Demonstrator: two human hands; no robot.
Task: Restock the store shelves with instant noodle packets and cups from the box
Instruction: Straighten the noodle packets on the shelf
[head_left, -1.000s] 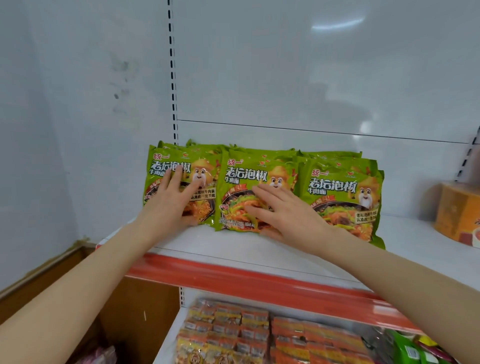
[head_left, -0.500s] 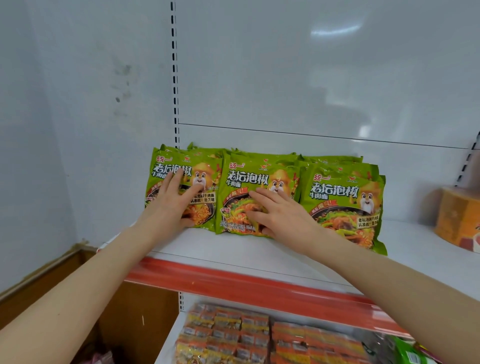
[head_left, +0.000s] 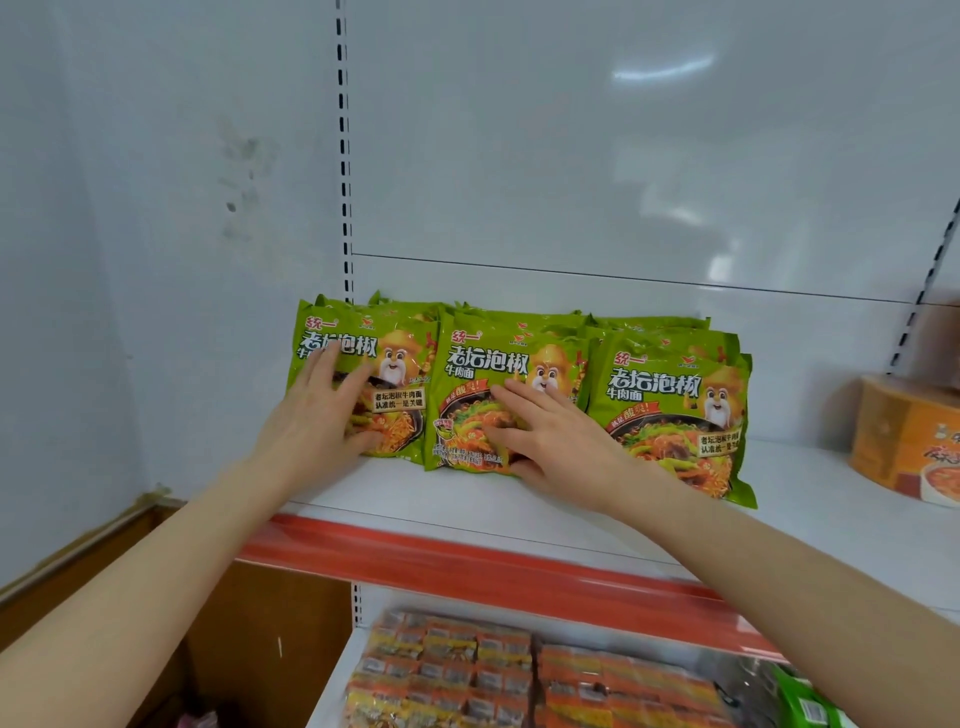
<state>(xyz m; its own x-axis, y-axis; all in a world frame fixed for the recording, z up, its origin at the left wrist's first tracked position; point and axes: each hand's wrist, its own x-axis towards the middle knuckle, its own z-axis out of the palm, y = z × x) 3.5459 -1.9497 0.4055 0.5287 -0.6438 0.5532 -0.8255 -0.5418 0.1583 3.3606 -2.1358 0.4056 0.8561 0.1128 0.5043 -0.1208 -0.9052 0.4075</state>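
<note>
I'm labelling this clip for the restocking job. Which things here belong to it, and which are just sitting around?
In the job: green noodle packets, left hand and right hand pressing flat on them, upper shelf.
Lying about: orange carton at right, orange packets on the lower shelf.

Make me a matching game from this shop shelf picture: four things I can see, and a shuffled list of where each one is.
Things:
1. left hand
2. right hand
3. orange box
4. orange packets

Places:
A. on the lower shelf
B. flat on the middle green packet
C. at the far right of the white shelf
D. flat on the leftmost green packet

Pairs: 1-D, 2-B, 3-C, 4-A.
</note>
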